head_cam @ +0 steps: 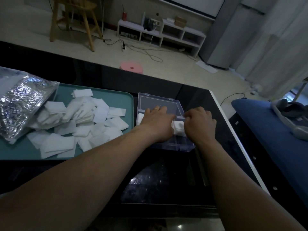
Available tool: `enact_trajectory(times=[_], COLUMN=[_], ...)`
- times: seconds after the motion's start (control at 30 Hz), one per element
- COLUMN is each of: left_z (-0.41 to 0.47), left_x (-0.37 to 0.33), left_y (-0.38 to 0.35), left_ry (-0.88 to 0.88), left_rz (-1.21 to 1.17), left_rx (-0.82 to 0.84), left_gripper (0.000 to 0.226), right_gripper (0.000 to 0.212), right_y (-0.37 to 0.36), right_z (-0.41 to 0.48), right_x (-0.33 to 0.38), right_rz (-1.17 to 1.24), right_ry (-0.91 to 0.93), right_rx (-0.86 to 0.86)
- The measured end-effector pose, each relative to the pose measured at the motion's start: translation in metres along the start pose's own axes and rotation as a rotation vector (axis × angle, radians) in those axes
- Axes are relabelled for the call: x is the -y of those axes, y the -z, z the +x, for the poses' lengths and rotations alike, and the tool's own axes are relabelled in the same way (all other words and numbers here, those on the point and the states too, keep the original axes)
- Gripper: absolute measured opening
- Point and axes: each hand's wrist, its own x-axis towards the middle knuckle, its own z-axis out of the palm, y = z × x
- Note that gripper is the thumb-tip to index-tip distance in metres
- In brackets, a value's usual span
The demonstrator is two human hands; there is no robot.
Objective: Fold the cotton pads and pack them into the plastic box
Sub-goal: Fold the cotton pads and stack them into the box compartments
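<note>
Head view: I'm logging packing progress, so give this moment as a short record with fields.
box: clear plastic box, lid open, on dark table
packed: white folded cotton pads in box, between the hands
left hand: fingers straight, reaching into box beside pads
right hand: fingers curled at pads; grip unclear
supply: loose white cotton pads heaped on teal tray
other: crinkled silver foil bag on tray's left end

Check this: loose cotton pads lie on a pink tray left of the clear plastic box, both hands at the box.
The head view shows a teal tray, not pink. Cotton pads, plastic box, left hand and right hand are as stated.
</note>
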Motion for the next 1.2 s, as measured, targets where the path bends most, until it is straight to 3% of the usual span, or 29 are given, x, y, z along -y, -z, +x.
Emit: enact_trajectory(times=[0.1,0.3,0.4,0.57,0.7,0.77,0.9,1.0,1.1,1.2], left_z=[-0.017,-0.076,-0.116,-0.173,-0.191,-0.197,-0.199,-0.195,-0.186,-0.175], left_x=[0.015,0.073,0.12,0.176,0.188,0.189,0.176,0.157,0.151,0.156], left_y=[0.016,0.071,0.1,0.125,0.123,0.112,0.083,0.064,0.048,0.043], left_ry=[-0.003,0.096,0.152,0.4,0.437,0.426,0.356,0.213,0.125,0.164], left_rz=[-0.035,-0.196,-0.327,-0.567,-0.614,-0.613,-0.351,-0.16,-0.081,-0.075], left_rx=[0.021,-0.204,-0.359,-0.504,-0.452,-0.405,-0.167,-0.051,0.024,0.046], left_gripper=[0.055,0.045,0.038,0.024,0.022,0.025,0.031,0.048,0.061,0.06], right_gripper=[0.032,0.033,0.031,0.028,0.027,0.031,0.068,0.084,0.07,0.052], right_y=[0.002,0.028,0.03,0.026,0.017,0.006,-0.002,-0.004,-0.014,-0.017], right_z=[-0.007,-0.02,-0.028,-0.04,-0.059,-0.069,-0.079,-0.08,-0.078,-0.071], right_x=[0.011,0.052,0.095,0.174,0.202,0.199,0.18,0.177,0.182,0.187], right_rz=[-0.097,0.164,0.343,0.428,0.487,0.399,0.179,0.014,-0.087,-0.026], right_ry=[0.018,0.059,0.135,0.279,0.29,0.292,0.364,0.504,0.604,0.601], right_rx=[0.181,-0.057,-0.034,0.103,0.159,0.24,0.515,0.551,0.486,0.43])
